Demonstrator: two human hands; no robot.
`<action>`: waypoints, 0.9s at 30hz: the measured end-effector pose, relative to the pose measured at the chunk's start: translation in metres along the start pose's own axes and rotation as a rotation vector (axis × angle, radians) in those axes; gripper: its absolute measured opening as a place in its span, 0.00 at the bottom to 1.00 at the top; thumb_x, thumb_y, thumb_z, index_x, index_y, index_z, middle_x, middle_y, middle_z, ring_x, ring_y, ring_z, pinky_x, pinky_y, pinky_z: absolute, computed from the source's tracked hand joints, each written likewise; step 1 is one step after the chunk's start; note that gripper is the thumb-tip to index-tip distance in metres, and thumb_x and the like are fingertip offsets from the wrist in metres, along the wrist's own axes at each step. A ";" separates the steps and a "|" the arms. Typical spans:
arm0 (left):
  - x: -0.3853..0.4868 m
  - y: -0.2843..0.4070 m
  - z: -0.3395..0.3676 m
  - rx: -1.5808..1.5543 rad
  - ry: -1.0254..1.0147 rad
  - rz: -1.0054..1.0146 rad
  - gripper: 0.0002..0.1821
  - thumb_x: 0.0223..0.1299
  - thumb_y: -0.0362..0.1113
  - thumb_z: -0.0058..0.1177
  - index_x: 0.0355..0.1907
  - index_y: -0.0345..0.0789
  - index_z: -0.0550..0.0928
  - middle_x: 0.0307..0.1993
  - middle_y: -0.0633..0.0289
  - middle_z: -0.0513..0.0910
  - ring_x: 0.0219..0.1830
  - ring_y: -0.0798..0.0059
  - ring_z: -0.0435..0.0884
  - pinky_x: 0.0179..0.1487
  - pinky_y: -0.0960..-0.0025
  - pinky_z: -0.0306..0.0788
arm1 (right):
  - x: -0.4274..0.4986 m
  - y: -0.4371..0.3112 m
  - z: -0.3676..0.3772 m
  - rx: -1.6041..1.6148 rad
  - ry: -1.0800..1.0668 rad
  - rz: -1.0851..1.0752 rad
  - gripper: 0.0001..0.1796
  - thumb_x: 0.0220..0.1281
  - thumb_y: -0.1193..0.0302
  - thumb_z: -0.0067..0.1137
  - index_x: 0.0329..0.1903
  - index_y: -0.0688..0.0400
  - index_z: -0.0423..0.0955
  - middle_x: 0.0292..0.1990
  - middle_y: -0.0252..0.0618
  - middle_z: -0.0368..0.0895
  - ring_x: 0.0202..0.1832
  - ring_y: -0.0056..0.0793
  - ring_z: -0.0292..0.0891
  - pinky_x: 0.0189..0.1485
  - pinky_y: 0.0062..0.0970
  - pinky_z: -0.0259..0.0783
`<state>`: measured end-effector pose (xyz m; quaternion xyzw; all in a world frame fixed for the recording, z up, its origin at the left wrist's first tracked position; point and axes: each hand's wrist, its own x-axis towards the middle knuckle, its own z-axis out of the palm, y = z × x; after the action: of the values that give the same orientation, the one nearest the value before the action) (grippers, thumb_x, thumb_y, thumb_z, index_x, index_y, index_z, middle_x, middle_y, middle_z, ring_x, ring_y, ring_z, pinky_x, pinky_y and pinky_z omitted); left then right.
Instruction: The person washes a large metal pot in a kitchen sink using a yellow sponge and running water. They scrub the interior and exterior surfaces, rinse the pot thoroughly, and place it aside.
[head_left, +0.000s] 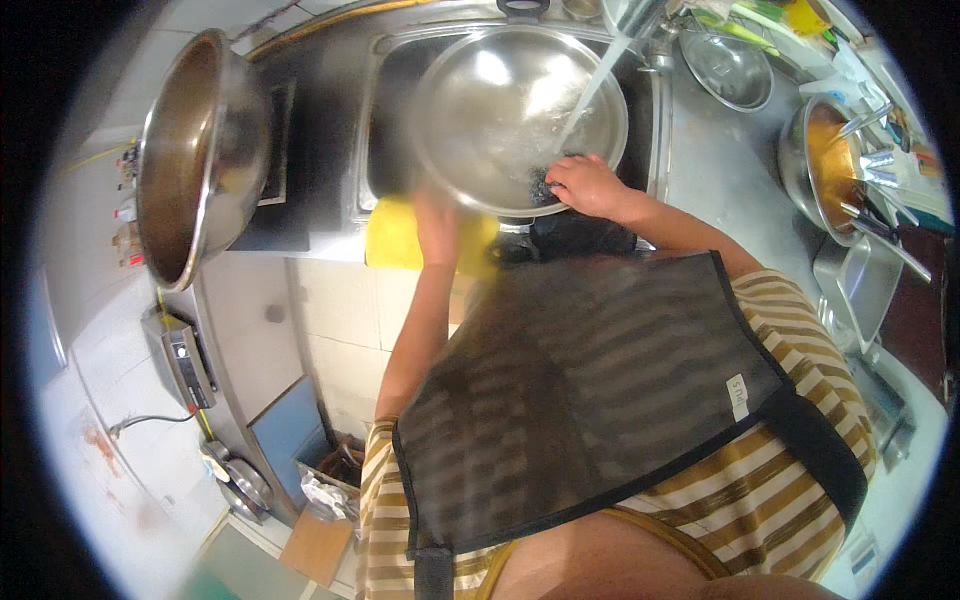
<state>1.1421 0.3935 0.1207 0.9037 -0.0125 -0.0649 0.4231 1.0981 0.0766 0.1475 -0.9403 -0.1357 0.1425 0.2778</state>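
Observation:
A large stainless steel bowl (480, 105) rests over the sink (365, 150), its inside facing me. From the faucet (634, 15) a stream of water (596, 86) runs into it. My right hand (589, 186) holds a dark scouring pad (541, 186) against the bowl's inner wall, near the lower right rim. My left hand (435, 229) grips the lower left rim; its fingers are blurred and partly hidden. Under my left wrist, a yellow cloth (391, 236) hangs over the sink's front edge.
Another large metal bowl (176, 165) stands at the left, its rim turned sideways. On the right counter (712, 165) are a metal colander (727, 71) and a bowl of orange-brown liquid (829, 161) with utensils. A rectangular metal pan (859, 289) sits nearer me.

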 end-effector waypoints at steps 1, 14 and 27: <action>-0.016 0.000 -0.008 0.157 -0.005 0.119 0.33 0.64 0.30 0.54 0.72 0.31 0.64 0.69 0.42 0.66 0.71 0.51 0.66 0.74 0.58 0.60 | -0.001 -0.001 0.002 -0.007 0.016 0.009 0.12 0.68 0.64 0.55 0.50 0.52 0.79 0.51 0.37 0.80 0.58 0.42 0.74 0.60 0.45 0.63; -0.105 -0.023 -0.036 0.844 -0.328 0.102 0.43 0.58 0.39 0.61 0.76 0.44 0.60 0.76 0.42 0.53 0.77 0.46 0.54 0.76 0.53 0.57 | -0.017 -0.002 0.009 -0.090 0.121 -0.022 0.23 0.74 0.61 0.47 0.67 0.49 0.71 0.69 0.43 0.68 0.73 0.43 0.60 0.75 0.50 0.47; -0.082 -0.032 -0.072 0.955 -0.492 0.324 0.43 0.55 0.38 0.62 0.75 0.52 0.64 0.73 0.44 0.60 0.70 0.47 0.66 0.72 0.54 0.62 | -0.174 -0.013 0.037 -0.306 0.092 0.124 0.29 0.60 0.74 0.59 0.66 0.50 0.70 0.72 0.43 0.64 0.76 0.40 0.56 0.74 0.58 0.52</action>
<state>1.0688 0.4758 0.1506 0.9397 -0.2776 -0.1950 -0.0438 0.9226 0.0474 0.1584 -0.9837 -0.0848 0.0936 0.1283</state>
